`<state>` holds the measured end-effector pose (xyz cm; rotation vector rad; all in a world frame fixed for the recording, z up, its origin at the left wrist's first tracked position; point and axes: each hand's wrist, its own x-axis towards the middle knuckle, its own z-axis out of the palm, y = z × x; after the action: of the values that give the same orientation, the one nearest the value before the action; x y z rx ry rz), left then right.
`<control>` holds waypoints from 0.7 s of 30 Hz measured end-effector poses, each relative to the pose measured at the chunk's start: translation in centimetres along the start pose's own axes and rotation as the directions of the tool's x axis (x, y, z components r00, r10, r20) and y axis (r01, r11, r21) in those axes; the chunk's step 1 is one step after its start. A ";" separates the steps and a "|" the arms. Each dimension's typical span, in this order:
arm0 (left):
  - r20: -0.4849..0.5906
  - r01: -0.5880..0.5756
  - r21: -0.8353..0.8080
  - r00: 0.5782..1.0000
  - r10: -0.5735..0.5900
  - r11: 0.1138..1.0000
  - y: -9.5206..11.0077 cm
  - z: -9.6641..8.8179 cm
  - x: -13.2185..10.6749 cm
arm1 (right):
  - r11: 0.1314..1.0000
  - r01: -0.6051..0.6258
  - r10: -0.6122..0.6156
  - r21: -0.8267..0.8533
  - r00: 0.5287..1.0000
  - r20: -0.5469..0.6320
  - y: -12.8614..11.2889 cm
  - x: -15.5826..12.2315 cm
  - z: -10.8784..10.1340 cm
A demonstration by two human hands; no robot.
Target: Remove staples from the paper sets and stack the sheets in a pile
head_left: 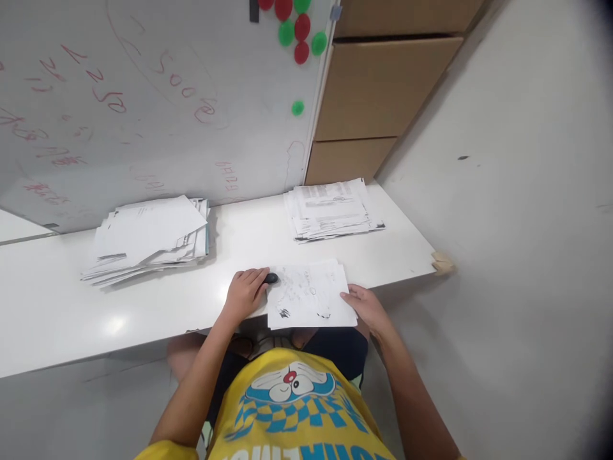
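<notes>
A small set of printed paper sheets (310, 295) lies at the near edge of the white table (57, 306), right in front of me. My left hand (245, 292) rests closed at the sheets' left edge, its fingers on a small black object (271, 278), perhaps a clip or stapler. My right hand (368, 308) holds the sheets' lower right corner, fingers pressed on the paper.
A loose stack of papers (148, 237) lies at the left back of the table, another stack (330, 209) at the right back. A whiteboard (158, 96) with red writing and coloured magnets stands behind. Cardboard boxes (383, 89) are piled by the right wall.
</notes>
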<state>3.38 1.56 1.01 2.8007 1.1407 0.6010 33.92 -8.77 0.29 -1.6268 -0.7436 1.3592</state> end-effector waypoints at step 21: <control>-0.167 0.035 0.145 0.986 -0.010 0.989 -0.4 0.8 -0.7 | 0.801 0.210 -0.478 -0.561 0.789 -0.387 -9.0 12.7 -5.3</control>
<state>2.94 1.45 -0.07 2.9017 1.2947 0.7934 42.71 4.91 2.75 -1.9941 -1.0534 0.4209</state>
